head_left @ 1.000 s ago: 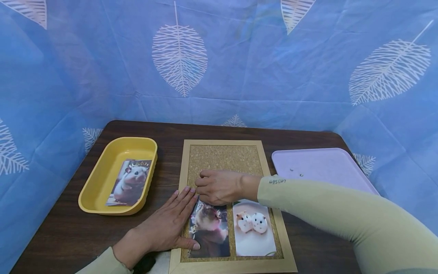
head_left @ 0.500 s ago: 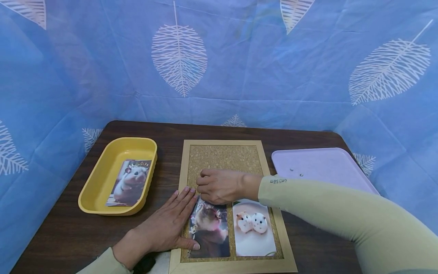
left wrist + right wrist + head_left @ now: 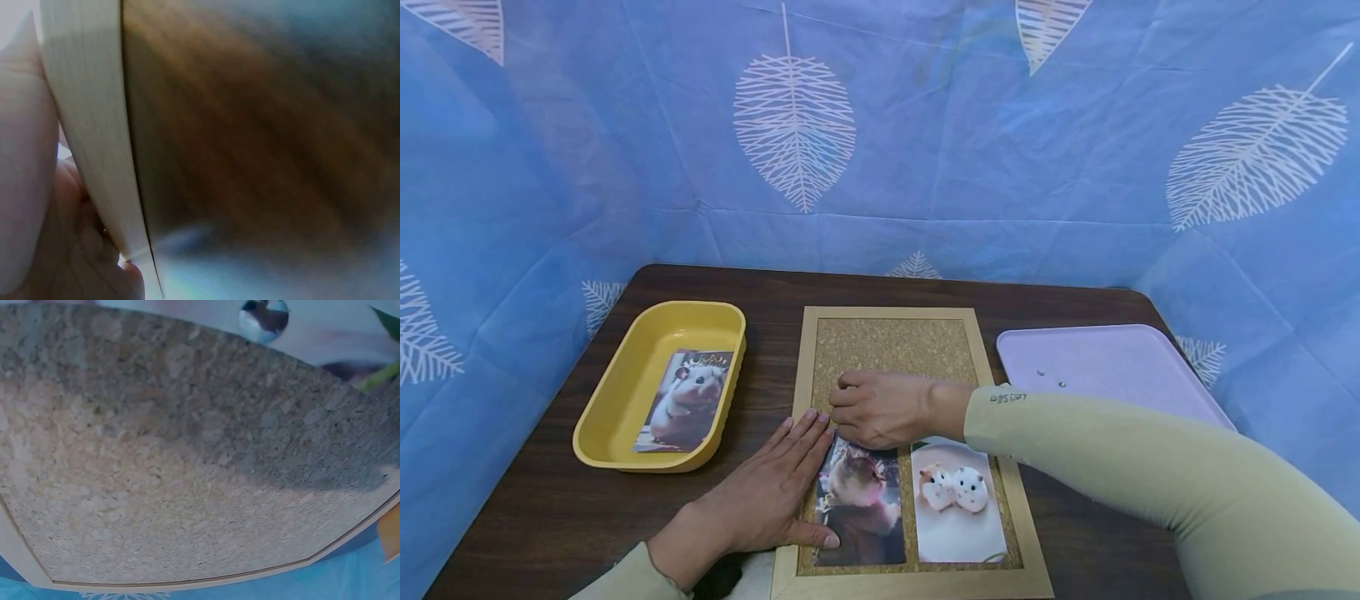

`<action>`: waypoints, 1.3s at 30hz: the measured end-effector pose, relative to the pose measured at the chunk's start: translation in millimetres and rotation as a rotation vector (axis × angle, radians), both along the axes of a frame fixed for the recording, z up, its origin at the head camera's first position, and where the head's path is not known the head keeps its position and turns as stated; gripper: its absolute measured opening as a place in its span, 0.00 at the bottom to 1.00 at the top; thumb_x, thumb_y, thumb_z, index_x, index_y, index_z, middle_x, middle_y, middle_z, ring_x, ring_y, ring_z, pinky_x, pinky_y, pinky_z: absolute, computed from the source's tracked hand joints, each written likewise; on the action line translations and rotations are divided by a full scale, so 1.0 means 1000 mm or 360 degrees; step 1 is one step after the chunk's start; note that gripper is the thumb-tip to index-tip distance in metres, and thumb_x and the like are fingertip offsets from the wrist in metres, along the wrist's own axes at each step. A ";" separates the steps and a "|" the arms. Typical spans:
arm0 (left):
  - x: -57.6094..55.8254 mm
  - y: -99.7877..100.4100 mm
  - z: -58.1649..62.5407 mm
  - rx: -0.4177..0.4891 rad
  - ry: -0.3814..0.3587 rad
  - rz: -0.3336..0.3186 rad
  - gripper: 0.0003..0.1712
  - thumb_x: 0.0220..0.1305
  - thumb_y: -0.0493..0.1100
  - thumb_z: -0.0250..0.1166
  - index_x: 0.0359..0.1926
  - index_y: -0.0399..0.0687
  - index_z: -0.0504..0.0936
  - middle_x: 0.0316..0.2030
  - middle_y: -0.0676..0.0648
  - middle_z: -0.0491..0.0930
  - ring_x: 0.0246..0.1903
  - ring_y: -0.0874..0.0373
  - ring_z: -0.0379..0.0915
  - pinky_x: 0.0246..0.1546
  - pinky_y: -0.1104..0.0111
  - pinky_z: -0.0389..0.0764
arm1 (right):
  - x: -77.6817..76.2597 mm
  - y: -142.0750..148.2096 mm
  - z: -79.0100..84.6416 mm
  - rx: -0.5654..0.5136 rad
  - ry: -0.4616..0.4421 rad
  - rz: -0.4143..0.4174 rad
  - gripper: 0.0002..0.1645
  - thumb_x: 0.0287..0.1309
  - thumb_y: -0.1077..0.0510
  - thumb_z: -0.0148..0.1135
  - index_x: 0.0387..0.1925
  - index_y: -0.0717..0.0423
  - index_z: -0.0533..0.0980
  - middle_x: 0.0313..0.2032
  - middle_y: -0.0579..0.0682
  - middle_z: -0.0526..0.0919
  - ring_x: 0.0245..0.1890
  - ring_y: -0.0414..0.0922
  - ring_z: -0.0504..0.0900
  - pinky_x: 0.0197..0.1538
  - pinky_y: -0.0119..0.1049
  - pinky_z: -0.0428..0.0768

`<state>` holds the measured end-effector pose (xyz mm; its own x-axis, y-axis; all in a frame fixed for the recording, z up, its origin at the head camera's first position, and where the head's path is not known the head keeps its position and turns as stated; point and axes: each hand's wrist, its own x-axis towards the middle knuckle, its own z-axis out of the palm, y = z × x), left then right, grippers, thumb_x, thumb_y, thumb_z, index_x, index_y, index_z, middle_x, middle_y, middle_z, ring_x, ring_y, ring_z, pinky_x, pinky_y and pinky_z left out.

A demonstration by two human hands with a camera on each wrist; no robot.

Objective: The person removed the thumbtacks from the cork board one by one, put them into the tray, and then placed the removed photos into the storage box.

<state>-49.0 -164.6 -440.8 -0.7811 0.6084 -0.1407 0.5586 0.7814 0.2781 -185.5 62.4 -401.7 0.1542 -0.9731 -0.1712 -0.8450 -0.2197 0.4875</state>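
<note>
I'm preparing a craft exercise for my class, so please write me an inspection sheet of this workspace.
Surface: dark brown table.
Job's things: framed cork board bearing left photo and right photo; third photo inside yellow tray; two small shiny pieces on lilac tray.
Clutter: dark item at the head view's bottom edge, too hidden to identify.
Hands: left hand across the board's left edge, fingers straight; right hand over the left photo's top, fingers curled, anything held hidden.
Cables: nothing seen.
Surroundings: blue cloth with white leaf prints behind the table.

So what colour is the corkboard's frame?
Pale wood tan; the frame shows best in the head view.
</note>
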 end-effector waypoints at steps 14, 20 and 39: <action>0.000 0.002 0.002 -0.0035 0.0023 -0.0002 0.73 0.58 0.89 0.49 0.85 0.40 0.48 0.85 0.40 0.40 0.85 0.44 0.32 0.83 0.46 0.46 | 0.004 -0.001 0.003 0.0078 0.0084 -0.0009 0.25 0.84 0.49 0.36 0.56 0.47 0.80 0.52 0.42 0.82 0.53 0.45 0.75 0.67 0.46 0.72; 0.000 0.003 0.003 -0.0050 0.0012 -0.0001 0.73 0.58 0.90 0.49 0.85 0.40 0.48 0.85 0.40 0.40 0.85 0.45 0.32 0.83 0.46 0.46 | 0.005 0.001 0.008 0.0082 0.0122 -0.0013 0.24 0.84 0.48 0.37 0.55 0.47 0.80 0.51 0.43 0.83 0.53 0.45 0.75 0.67 0.46 0.72; 0.000 0.002 0.002 -0.0027 -0.0007 0.0011 0.73 0.58 0.90 0.48 0.85 0.42 0.47 0.85 0.41 0.42 0.85 0.45 0.32 0.83 0.45 0.46 | 0.004 0.022 0.015 -0.0222 0.0167 -0.0004 0.18 0.83 0.51 0.41 0.42 0.46 0.78 0.44 0.43 0.82 0.49 0.46 0.76 0.67 0.46 0.74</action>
